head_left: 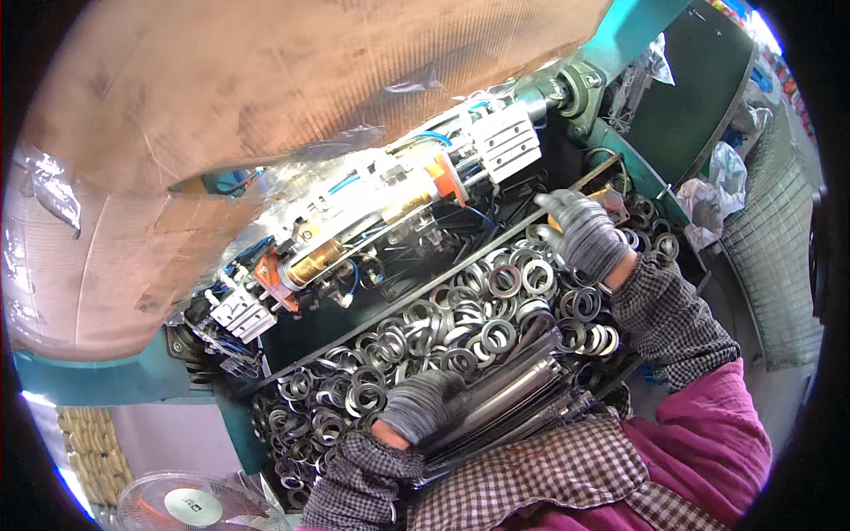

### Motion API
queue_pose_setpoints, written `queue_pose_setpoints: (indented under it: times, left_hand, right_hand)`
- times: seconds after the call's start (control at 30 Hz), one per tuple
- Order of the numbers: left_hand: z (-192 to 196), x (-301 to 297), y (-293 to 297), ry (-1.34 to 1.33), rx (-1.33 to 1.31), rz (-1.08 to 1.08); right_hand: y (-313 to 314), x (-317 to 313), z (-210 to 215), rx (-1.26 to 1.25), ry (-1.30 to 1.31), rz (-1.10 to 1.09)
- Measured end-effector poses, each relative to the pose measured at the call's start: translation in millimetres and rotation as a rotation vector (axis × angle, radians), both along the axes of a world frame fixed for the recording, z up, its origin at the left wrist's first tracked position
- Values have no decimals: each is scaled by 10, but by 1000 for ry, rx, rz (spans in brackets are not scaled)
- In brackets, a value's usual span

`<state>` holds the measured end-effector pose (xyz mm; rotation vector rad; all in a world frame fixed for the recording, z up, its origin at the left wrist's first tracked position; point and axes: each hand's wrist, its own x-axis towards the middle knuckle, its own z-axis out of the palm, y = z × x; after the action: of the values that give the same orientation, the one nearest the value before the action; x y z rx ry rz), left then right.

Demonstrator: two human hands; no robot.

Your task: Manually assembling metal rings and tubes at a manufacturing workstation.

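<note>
My left hand (421, 407), in a grey knitted glove, is closed at the near-left end of a bundle of long dark strips (505, 398). Its fingertips are partly hidden against the strips. The bundle slants across my lap and over a heap of metal rings (498, 334). Farther right, my gloved right hand (584, 237) is curled above the far-right part of the rings. A brown-orange block-like thing (611, 200) shows just beyond its knuckles. What its fingers hold, if anything, cannot be made out.
Beyond the rings, a metal rail (390, 310) borders the tray. A machine with white blocks (505, 142), brass-coloured cylinders and blue tubes spans the far side, under a large plastic-wrapped brown cover (266, 88). A fan (190, 506) stands lower left; plastic bags (722, 181) hang right.
</note>
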<state>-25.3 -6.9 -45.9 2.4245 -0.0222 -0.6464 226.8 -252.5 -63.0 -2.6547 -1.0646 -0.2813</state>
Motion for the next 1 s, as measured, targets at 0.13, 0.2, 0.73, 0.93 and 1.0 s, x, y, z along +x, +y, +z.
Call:
queue_pose_setpoints:
  times: [0.13,0.2,0.73,0.93,1.0]
  left_hand:
    - [-80,45,20,-53,67,-39]
    - [29,-109,40,-138,104,18]
    - [-547,-1306,-284,-649,495,83]
    - [-387,-767,4,-657,497,83]
    - [-317,-731,6,-611,438,73]
  right_hand:
    - [-289,113,-268,-445,7,-206]
    - [-155,49,-162,-505,-98,-207]
    - [-228,-1791,-250,21,166,667]
    - [59,-1561,-192,36,148,536]
    - [45,-1523,-141,53,189,516]
